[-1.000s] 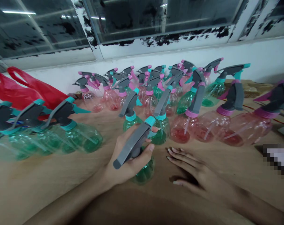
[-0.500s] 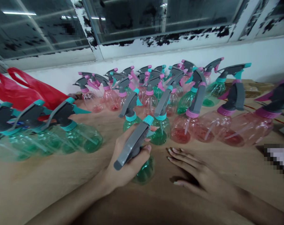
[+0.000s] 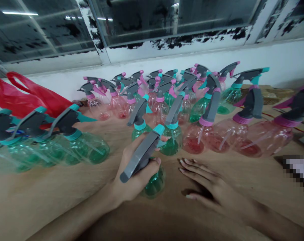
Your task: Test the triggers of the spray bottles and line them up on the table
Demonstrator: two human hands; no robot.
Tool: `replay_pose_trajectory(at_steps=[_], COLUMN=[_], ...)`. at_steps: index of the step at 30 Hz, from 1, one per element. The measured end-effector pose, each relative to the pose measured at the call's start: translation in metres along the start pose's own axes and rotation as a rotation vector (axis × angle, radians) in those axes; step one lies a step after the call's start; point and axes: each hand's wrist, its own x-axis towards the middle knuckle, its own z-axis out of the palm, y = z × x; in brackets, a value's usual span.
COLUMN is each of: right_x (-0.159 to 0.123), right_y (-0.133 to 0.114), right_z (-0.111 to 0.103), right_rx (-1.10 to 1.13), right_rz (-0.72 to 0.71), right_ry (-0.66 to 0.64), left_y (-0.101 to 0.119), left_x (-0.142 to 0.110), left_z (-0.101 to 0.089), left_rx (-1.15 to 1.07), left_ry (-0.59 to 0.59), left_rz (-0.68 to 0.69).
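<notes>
My left hand is wrapped round the neck of a green spray bottle with a grey head and a teal nozzle that points away from me. Its fingers reach the teal trigger, and part of the bottle is hidden behind the hand. My right hand rests on the wooden table with its fingers stretched out, holding nothing. Just beyond the hands stand two green spray bottles and several pink spray bottles.
At the left is a row of green spray bottles with a red plastic bag behind it. More pink and green spray bottles crowd the back near the white wall. A blurred-out flat object lies at the right edge.
Almost nothing differs. The grey spray head in my left hand has shifted very slightly; my right hand stays in place.
</notes>
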Motion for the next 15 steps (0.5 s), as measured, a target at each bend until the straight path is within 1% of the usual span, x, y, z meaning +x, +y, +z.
replay_pose_trajectory(at_steps=[5,8,11,15], right_x=[-0.0004,-0.0009,-0.0007,-0.0003], right_y=[0.0005,0.0013,0.0011,0.0007], right_z=[0.0006,0.0011,0.0013,0.0004], right_rx=[0.002,0.010,-0.004,-0.003], right_rz=[0.000,-0.008,-0.007,0.005], right_ry=[0.015,0.022,0.006,-0.013], left_y=[0.0018,0.0022,0.0027,0.0014], left_x=[0.0003,0.0006,0.0006,-0.0002], left_z=[0.0012,0.0022,0.0032,0.0041], left_rx=[0.011,-0.042,-0.098,-0.096], left_ry=[0.008,-0.007,-0.019,0.002], left_rz=[-0.005,-0.028,-0.053,-0.075])
